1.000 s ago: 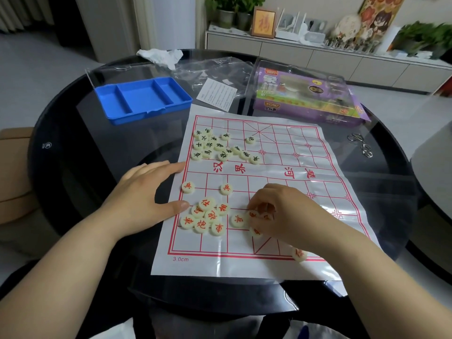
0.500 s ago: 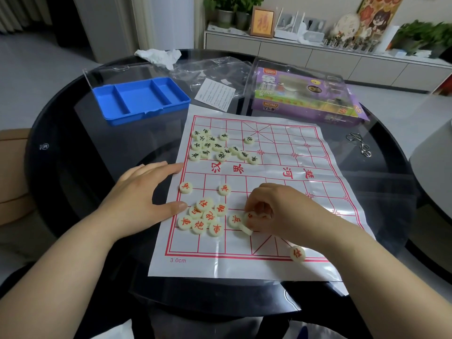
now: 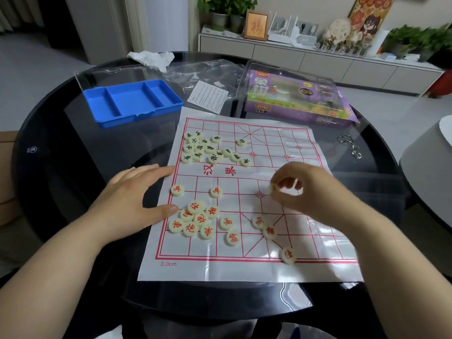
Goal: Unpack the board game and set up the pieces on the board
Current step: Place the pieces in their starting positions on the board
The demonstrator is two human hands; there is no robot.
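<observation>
A white paper board (image 3: 288, 148) with a red grid lies on the dark glass table. Several cream discs with black characters (image 3: 210, 149) cluster at its far left. Several discs with red characters (image 3: 195, 220) sit in a heap at the near left, and a few more lie scattered near the middle front (image 3: 269, 232). My left hand (image 3: 132, 204) rests flat on the board's left edge, fingers straight. My right hand (image 3: 300, 192) hovers above the right half of the board and pinches a cream disc (image 3: 273, 187) in its fingertips.
An empty blue tray (image 3: 133, 102) stands at the back left. The purple game box (image 3: 298, 99) under a clear lid sits at the back right, with a paper leaflet (image 3: 208, 96), clear plastic wrap and a crumpled tissue (image 3: 151, 58) behind. A metal ring puzzle (image 3: 349, 145) lies at the right.
My right hand has lifted from the near red pieces and moved up and to the right with a disc pinched in its fingers. My left hand has stayed in place.
</observation>
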